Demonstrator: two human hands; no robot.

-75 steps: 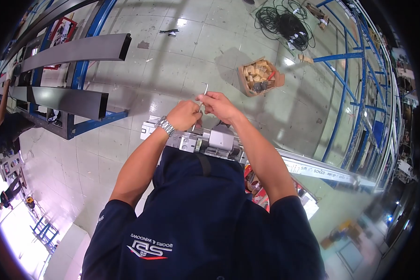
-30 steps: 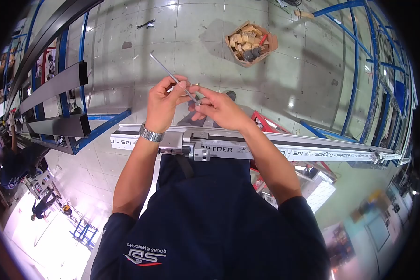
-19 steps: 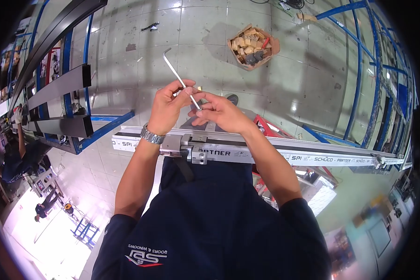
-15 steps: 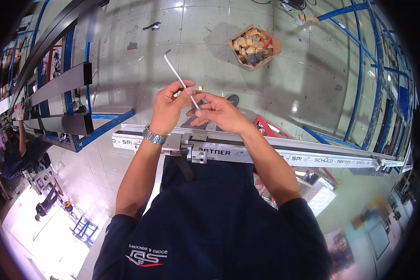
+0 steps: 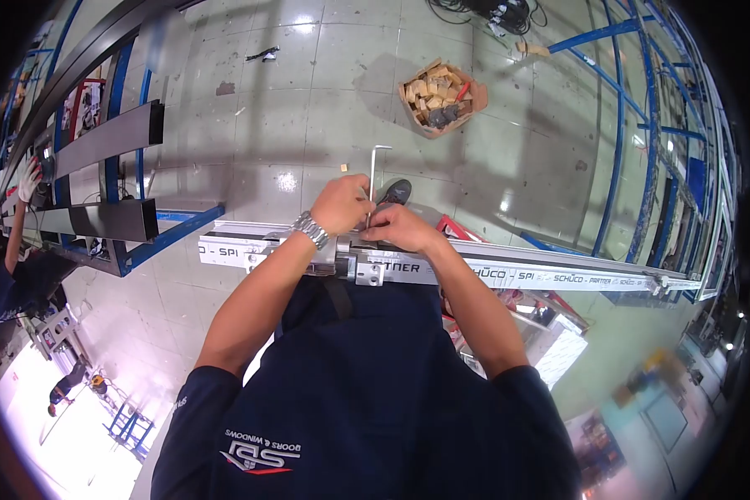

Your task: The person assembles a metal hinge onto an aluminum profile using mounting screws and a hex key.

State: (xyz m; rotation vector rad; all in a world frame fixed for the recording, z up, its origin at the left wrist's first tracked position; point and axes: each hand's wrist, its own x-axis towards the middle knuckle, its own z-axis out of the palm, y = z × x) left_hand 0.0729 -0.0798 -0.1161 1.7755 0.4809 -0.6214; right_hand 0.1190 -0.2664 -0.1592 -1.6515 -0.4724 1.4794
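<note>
Nearest us, across the middle of the frame, we see a long aluminium profile [image 5: 517, 273] running left to right. Over its left part the hands meet: the left hand [image 5: 342, 204], with a wristwatch [image 5: 311, 229], is clenched around the upright hex key [image 5: 372, 179] at centre frame, and the right hand [image 5: 400, 227] pinches the key's lower end just above the profile. Farther off, a cardboard box [image 5: 437, 93] of wood blocks sits on the tiled floor at top centre, and dark bars [image 5: 100, 137] lie at upper left.

navy short-sleeved shirt [image 5: 367, 392], white-red logo on back; metal wristwatch [image 5: 310, 228] on left wrist.
</note>
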